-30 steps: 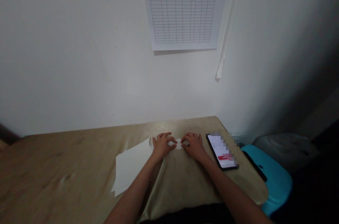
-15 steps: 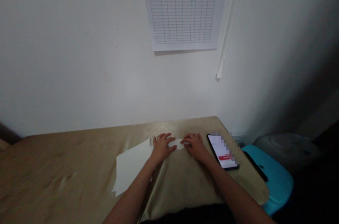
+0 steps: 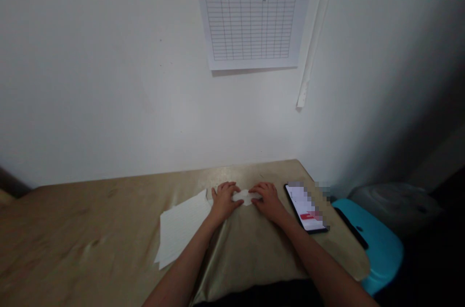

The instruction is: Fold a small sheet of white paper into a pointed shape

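A small piece of folded white paper (image 3: 247,197) lies low over the brown-covered table, between my two hands. My left hand (image 3: 224,202) has its thumb and fingers on the paper's left end. At the right end, my right hand (image 3: 268,200) grips it the same way, thumb at the near edge and fingertips at the far edge. Some of the paper is hidden under the fingers. Just left of my left forearm rest several loose sheets of white paper (image 3: 179,229), partly overlapping.
A phone (image 3: 305,210) with a lit screen lies right of my right hand. Beyond the table's (image 3: 90,229) right edge stands a turquoise plastic object (image 3: 378,239), beside a greyish clear bag (image 3: 392,200). The wall behind carries a printed table sheet (image 3: 254,21).
My fingers have shifted slightly on the folded paper, with the left fingers drawn closer together. More of the paper shows at the right end. The other things stay put.
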`<state>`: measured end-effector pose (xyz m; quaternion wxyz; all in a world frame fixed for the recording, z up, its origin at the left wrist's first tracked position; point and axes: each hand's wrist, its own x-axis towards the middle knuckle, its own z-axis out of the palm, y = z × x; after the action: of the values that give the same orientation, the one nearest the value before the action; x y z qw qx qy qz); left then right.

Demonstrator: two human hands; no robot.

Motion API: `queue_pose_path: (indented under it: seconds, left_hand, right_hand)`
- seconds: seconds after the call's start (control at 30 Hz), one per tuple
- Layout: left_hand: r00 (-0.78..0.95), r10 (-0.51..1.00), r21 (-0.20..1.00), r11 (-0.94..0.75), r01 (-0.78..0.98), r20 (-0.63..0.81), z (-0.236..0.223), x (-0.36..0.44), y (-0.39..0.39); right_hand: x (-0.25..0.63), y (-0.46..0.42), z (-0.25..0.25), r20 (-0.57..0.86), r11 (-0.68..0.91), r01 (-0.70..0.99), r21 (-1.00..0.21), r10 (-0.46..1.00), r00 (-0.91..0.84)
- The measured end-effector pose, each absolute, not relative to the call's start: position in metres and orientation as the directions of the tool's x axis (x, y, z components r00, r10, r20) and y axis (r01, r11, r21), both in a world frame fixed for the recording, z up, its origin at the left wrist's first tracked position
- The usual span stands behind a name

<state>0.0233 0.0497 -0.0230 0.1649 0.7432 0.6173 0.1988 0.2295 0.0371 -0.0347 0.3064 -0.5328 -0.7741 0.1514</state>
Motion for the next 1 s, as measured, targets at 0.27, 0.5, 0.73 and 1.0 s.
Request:
queue_pose_path:
  seconds: [0.27,0.5,0.73,1.0]
  left_hand:
    - [0.215,0.96,0.499,-0.276,0.821,0.178,-0.017,0.028,0.045]
    - [0.237,0.946,0.519,-0.32,0.792,0.221,-0.017,0.028,0.046]
    - [0.219,0.926,0.502,-0.354,0.789,0.309,-0.017,0.026,0.047]
    - [0.225,0.911,0.463,-0.374,0.804,0.346,-0.017,0.025,0.047]
  right_hand:
    - [0.23,0.04,-0.036,0.329,0.349,0.782,-0.516,0.924,-0.195]
    - [0.231,0.04,-0.033,0.355,0.352,0.758,-0.549,0.919,-0.169]
    - [0.233,0.041,-0.03,0.434,0.377,0.744,-0.552,0.892,-0.13]
    - [0.235,0.037,-0.022,0.457,0.408,0.786,-0.464,0.87,-0.182]
